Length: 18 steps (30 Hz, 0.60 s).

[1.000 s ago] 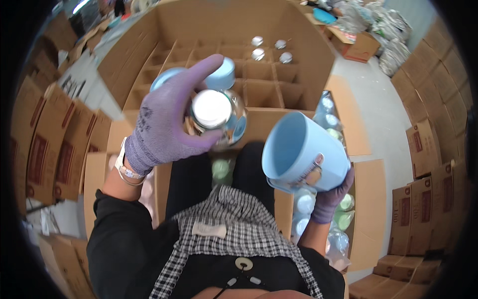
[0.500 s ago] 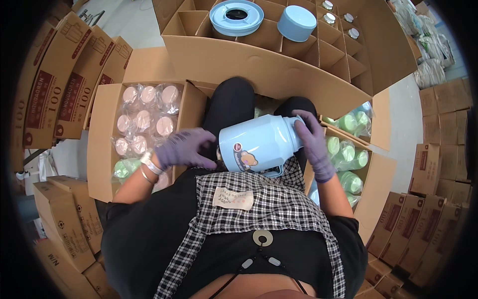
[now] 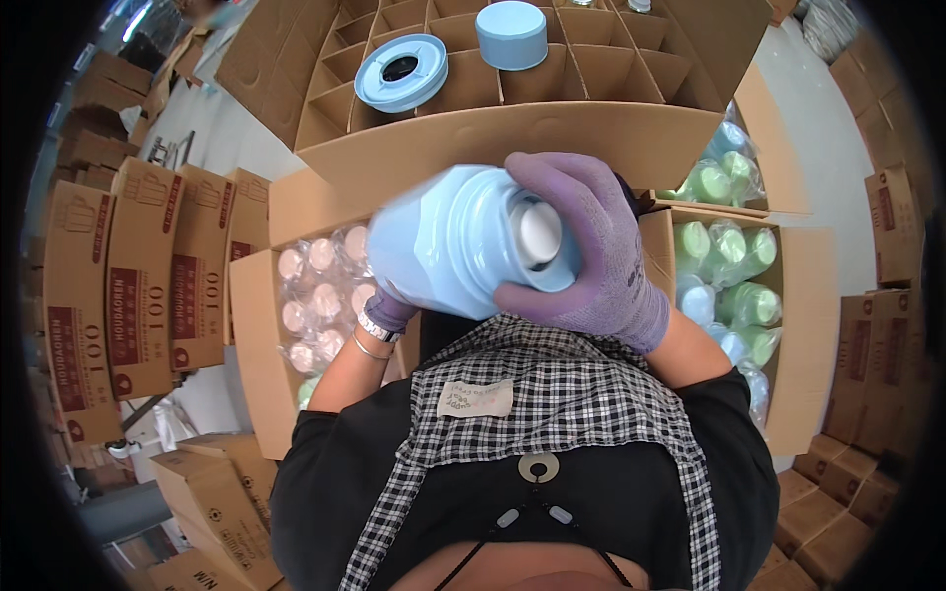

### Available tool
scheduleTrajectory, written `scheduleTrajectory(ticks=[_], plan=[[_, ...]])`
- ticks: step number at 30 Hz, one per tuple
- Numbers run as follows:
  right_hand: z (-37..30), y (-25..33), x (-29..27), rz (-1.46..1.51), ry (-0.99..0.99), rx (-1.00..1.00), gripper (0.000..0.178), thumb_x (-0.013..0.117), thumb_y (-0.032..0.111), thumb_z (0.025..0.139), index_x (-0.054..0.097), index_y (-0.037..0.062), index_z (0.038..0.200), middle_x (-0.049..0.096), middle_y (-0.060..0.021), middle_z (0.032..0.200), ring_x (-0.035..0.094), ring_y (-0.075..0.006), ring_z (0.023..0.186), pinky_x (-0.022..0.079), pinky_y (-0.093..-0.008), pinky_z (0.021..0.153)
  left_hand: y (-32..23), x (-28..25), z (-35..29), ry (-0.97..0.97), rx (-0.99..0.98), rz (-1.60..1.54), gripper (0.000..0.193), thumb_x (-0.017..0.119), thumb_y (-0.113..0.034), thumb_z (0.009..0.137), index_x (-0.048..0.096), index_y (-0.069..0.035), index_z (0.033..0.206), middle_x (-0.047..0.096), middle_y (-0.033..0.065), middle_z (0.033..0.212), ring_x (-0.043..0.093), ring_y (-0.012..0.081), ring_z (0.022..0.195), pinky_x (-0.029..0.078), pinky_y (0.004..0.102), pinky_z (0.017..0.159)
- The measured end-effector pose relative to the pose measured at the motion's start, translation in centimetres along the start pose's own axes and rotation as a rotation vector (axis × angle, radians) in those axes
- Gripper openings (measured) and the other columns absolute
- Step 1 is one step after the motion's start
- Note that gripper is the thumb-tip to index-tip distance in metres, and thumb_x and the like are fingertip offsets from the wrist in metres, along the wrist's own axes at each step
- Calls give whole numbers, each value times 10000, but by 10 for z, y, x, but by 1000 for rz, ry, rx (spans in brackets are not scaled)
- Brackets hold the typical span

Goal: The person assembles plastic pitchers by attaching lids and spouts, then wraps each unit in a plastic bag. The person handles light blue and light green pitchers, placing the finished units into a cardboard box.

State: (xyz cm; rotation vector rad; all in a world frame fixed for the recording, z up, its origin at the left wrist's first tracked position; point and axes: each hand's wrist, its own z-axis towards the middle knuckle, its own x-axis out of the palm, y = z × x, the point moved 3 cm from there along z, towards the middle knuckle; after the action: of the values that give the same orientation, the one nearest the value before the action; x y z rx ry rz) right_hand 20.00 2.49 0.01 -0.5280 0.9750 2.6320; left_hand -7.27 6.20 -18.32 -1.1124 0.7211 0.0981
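A light-blue vacuum flask [image 3: 424,236] is held tilted above my lap, its neck end turned up toward me and its body slightly blurred. Inside the open mouth shows a white round stopper [image 3: 539,234]. My right hand [image 3: 606,261], in a purple glove, grips the neck rim, thumb on the near side and fingers on the far side. My left hand [image 3: 392,309], gloved likewise, is up against the flask's lower left side; its fingers are hidden behind the body. Beyond, a blue ring-shaped part [image 3: 402,91] and a blue cup lid [image 3: 512,37] rest on cardboard dividers.
The divided carton [image 3: 512,138] stands in front of me. To the left, an open box [image 3: 258,364] holds bagged pink-topped items. To the right, open boxes [image 3: 800,335] hold bagged green and blue items. Stacked cartons [image 3: 143,276] line both sides.
The flask has risen and turned from lying sideways to showing its mouth and stopper. My left hand has gone from beside it to against it. My right hand now spans the rim.
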Motion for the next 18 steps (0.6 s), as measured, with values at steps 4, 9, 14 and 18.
scheduleTrajectory(ticks=[4, 9, 14, 18], plan=[[9, 4, 1, 104, 91, -101, 933, 935, 395, 635, 553, 78, 1425, 650, -138, 1200, 620, -343, 1098, 512, -449, 932, -60, -1, 15, 113, -170, -557, 817, 774, -209, 925, 331, -87, 1600, 452, 131, 1587, 461, 236, 1443, 393, 383, 1200], [7, -5, 4, 246, 246, -21, 915, 930, 418, 644, 554, 80, 1406, 664, -110, 1181, 616, -324, 1074, 488, -447, 956, -67, 20, 2, 142, -514, -936, 848, 735, -354, 957, 267, -100, 1617, 363, 143, 1633, 371, 237, 1505, 336, 382, 1224], [9, -5, 2, 287, 257, 21, 878, 915, 351, 647, 556, 77, 1400, 659, -109, 1199, 612, -326, 1091, 481, -453, 988, -89, 23, 12, 92, -262, -667, 1028, 880, -348, 810, 278, -85, 1601, 392, 138, 1606, 400, 241, 1486, 341, 379, 1221], [10, -8, 1, 230, 150, 72, 880, 912, 308, 632, 553, 70, 1400, 645, -122, 1229, 606, -341, 1126, 475, -457, 1011, -106, 9, 33, -4, -118, -333, 1031, 905, -342, 747, 350, -68, 1571, 452, 128, 1567, 464, 258, 1437, 392, 367, 1184]])
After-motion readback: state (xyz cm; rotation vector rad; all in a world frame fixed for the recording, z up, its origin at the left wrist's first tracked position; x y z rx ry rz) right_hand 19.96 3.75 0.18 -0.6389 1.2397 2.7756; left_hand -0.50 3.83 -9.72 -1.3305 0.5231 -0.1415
